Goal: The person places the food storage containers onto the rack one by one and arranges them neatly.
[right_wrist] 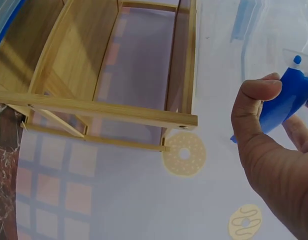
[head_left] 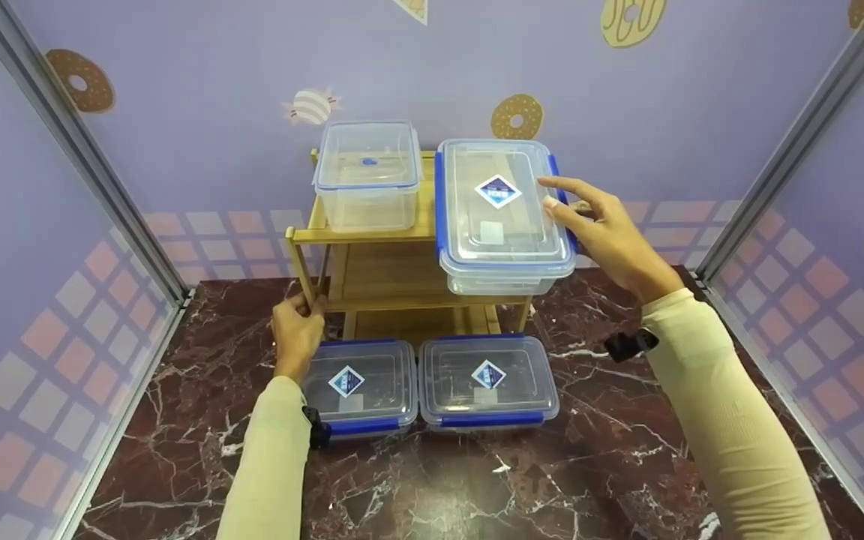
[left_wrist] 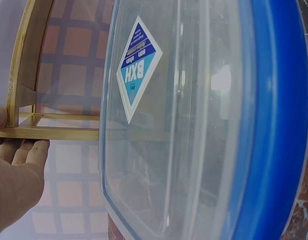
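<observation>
My right hand (head_left: 612, 229) grips a clear food container (head_left: 507, 232) with blue side clips by its right edge. In the right wrist view the thumb lies at the blue clip (right_wrist: 289, 102). The container is above the right half of a wooden shelf rack (head_left: 394, 277), its lid upward with a diamond-shaped label. My left hand (head_left: 298, 334) holds the rack's front left post, its fingers curled at the wood (left_wrist: 49, 133) in the left wrist view. A deeper clear container (head_left: 372, 206) with a thin blue rim sits on the left of the top shelf.
Two more lidded containers lie side by side before the rack on the dark marble surface (head_left: 439, 480), the left one (head_left: 379, 397) near my left wrist and the right one (head_left: 514, 390) beside it. Purple patterned walls (head_left: 199, 142) enclose the back and both sides.
</observation>
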A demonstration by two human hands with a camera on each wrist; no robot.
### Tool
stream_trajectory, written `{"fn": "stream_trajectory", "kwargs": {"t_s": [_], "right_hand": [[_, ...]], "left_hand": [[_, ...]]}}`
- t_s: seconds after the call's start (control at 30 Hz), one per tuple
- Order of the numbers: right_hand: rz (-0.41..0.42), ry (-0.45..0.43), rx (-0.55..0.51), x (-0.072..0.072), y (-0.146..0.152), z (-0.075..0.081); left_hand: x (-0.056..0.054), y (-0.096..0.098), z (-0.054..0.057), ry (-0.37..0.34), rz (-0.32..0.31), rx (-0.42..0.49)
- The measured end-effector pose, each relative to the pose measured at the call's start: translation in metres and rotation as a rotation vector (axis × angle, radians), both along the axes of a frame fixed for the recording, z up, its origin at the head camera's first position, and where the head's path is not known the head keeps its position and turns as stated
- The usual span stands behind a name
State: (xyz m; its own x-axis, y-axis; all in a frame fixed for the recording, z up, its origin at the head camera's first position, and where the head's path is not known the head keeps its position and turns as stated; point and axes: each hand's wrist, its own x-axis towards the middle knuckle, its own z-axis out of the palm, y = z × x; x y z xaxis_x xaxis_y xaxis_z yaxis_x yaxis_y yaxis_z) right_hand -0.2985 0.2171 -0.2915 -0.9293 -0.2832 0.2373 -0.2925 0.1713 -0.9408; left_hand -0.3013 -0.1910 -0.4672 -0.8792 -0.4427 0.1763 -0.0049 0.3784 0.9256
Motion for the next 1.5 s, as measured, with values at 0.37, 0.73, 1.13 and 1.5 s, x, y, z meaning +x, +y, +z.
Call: {"fn": "stream_trajectory", "kwargs": {"t_s": [0.37,0.73,1.13,1.5], "right_hand": [[-0.038,-0.054,0.094,-0.005,-0.006,0.006],[0.123,-0.07,0.248,0.0,0.002,0.018],[0.019,-0.076,0.276,0.001,-0.006,0.02],[-0.096,-0.022,0.182,-0.004,-0.014,0.013]], "left_hand": [[0.002,-0.001,0.0,-0.01,0.007,0.001],[-0.001,0.0,0.003,-0.003,0.001,0.0],[-0.001,0.0,0.0,-0.011,0.006,0.028],[-0.001,0.0,-0.001,0.005,0.005,0.008]]}}
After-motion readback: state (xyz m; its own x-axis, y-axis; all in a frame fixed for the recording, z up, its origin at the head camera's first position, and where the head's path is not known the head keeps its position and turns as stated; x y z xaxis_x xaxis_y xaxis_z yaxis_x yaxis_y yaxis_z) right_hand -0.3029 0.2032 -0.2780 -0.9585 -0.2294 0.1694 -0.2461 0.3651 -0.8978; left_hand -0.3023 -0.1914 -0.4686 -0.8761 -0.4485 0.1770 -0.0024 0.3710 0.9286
